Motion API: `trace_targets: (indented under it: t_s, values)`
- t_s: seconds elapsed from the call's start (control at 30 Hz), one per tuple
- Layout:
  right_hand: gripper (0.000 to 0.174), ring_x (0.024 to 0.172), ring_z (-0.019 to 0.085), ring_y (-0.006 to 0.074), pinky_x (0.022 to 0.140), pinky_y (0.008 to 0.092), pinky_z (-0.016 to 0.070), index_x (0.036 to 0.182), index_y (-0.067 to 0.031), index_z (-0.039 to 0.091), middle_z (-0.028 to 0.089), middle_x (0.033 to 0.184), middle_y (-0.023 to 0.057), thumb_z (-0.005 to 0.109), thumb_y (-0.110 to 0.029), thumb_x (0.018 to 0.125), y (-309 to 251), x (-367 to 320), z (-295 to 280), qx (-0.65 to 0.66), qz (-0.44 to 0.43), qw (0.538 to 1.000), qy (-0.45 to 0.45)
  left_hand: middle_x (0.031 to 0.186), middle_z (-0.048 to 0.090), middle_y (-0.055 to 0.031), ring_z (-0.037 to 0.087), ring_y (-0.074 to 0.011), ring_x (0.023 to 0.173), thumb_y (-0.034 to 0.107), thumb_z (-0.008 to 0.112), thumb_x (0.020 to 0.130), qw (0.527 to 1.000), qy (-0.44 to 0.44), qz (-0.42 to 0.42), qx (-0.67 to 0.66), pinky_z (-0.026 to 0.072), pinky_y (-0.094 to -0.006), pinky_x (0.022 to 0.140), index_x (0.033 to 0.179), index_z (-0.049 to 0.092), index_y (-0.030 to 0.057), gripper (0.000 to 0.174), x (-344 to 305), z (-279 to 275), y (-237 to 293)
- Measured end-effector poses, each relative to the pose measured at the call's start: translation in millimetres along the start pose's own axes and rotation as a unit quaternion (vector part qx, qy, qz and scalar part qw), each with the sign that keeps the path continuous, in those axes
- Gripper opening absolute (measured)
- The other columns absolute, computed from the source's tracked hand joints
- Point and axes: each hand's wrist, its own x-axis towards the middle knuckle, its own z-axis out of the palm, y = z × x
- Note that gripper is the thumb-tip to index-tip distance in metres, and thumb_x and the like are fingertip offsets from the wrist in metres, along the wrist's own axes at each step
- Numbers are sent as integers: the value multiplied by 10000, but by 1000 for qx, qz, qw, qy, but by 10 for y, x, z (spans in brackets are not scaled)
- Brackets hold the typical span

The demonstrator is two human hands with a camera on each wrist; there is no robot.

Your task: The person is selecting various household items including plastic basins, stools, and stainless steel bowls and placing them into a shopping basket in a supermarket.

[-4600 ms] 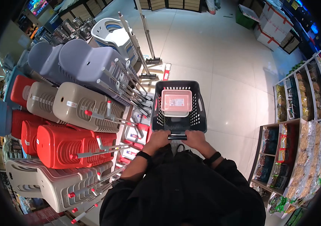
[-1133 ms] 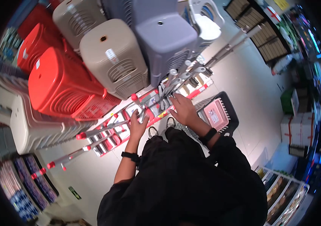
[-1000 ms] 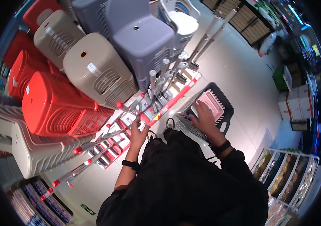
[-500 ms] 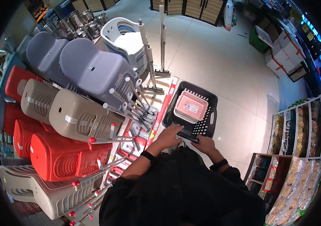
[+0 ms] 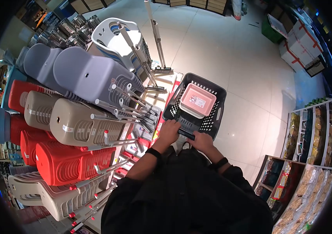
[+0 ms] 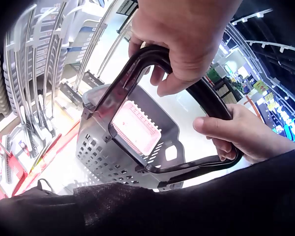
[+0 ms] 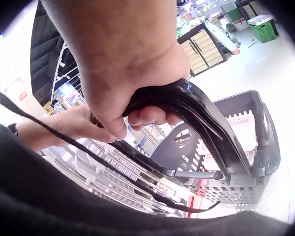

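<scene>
Floor tiles (image 5: 247,74) run pale between stacked stools (image 5: 80,78) and snack shelves (image 5: 314,132). My left hand (image 5: 169,130) and right hand (image 5: 201,141) grip the basket handle (image 5: 186,134); the label on the pink box (image 5: 197,100) is illegible.

I'm looking at a black handle (image 5: 186,134) on a black basket (image 5: 205,125) whose walls are showing a grid of small holes. Inside, a pink box (image 5: 208,96) is carrying a white label (image 5: 198,102). To the left, red stools (image 5: 62,162), beige stools (image 5: 76,126) and grey stools (image 5: 84,74) are standing; the floor (image 5: 243,78) is shining cream.
</scene>
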Motion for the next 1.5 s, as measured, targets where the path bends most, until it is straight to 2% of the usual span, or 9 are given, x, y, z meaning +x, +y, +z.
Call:
trace_targets:
  t_s: [0.53,0.7,0.83,0.93,1.07,1.23,1.27,1.4,1.5]
  values:
    - [347,753,668,358,679,463,534,854,-115,660,682,762,139,694,-442,743,310,626,-604,-51,71,996,4,763,635,-122,632,-340,779,137,657,687,990,-93,62,-86,484,-473,698,821,614,81,151,973,227,-218]
    - [374,786,663,360,691,459,523,862,-102,652,680,786,147,703,-454,747,333,711,-698,-38,88,995,0,1038,620,-137,590,-320,1024,320,690,781,964,-166,91,-187,466,-440,846,1060,611,80,377,1047,97,-345]
    - [506,913,666,327,789,413,513,1038,-64,637,684,934,164,726,-473,755,144,856,-883,10,60,995,-73,1217,549,-182,532,-355,1145,389,680,816,943,-152,-68,-289,429,-422,989,1266,525,40,591,838,-275,-642]
    - [599,1038,644,302,893,388,498,1203,-8,573,645,1121,180,723,-421,796,-177,1196,-967,83,-14,994,-72,1229,558,-183,544,-326,1160,384,658,863,935,-27,-179,-304,444,-388,974,1239,558,60,506,439,-420,-1068]
    - [526,1039,634,306,884,393,495,1214,0,560,638,1119,183,683,-357,848,-803,1849,-978,64,-174,980,-67,1050,632,-96,615,-182,973,273,668,893,818,122,-413,-382,488,-294,836,1146,592,40,352,-186,-632,-1478]
    - [493,1050,601,349,876,411,488,1227,-9,545,614,1125,190,660,-322,864,-1603,2445,-626,29,-374,919,-123,904,622,-9,555,-59,764,219,654,912,649,329,-544,-417,459,-217,656,1033,593,27,235,-870,-1053,-1494]
    - [493,1057,589,359,875,419,486,1240,-18,533,605,1131,190,655,-312,864,-1793,2475,-543,18,-401,903,-152,874,622,-13,554,-63,735,254,665,906,650,435,-483,-393,444,-204,607,1025,592,29,265,-997,-897,-1555]
    - [500,1071,571,363,867,443,483,1273,-44,495,578,1143,174,645,-275,856,-2316,2538,-78,-1,-500,844,-193,1151,577,-132,600,-185,965,277,718,858,581,507,-555,-313,508,-298,790,1182,505,-28,493,-1045,-1177,-1512]
    - [515,1044,583,361,851,449,492,1288,-43,465,562,1133,174,639,-251,850,-2655,2480,176,-51,-543,810,-217,1278,525,-173,563,-273,1121,301,735,837,624,480,-549,-280,471,-364,928,1328,421,-38,674,-998,-1305,-1614]
